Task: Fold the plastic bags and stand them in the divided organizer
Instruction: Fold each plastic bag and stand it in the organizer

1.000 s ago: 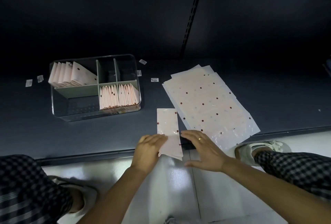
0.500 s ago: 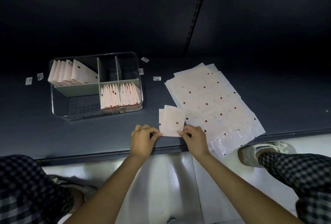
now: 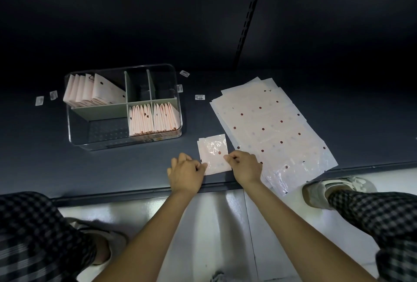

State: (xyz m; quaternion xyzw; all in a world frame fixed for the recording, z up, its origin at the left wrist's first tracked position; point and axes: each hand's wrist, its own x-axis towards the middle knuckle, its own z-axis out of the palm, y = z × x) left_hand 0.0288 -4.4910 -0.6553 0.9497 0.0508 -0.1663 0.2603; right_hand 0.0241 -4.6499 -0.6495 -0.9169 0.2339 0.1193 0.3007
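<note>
Barcode sticker [image 3: 199, 97] print unreadable; both hands pinch folded bag [image 3: 214, 155].

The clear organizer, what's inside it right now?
The organizer holds folded bags standing in three compartments: back left and two front right. The front-left compartment and both small back ones look empty, though the dividers hide parts.

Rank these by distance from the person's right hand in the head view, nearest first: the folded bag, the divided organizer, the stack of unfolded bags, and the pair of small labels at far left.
1. Folded bag: pinched by the right hand.
2. Stack of unfolded bags: immediately right, beneath the hand's edge.
3. Divided organizer: left and farther back.
4. Small labels: far left of the shelf.
</note>
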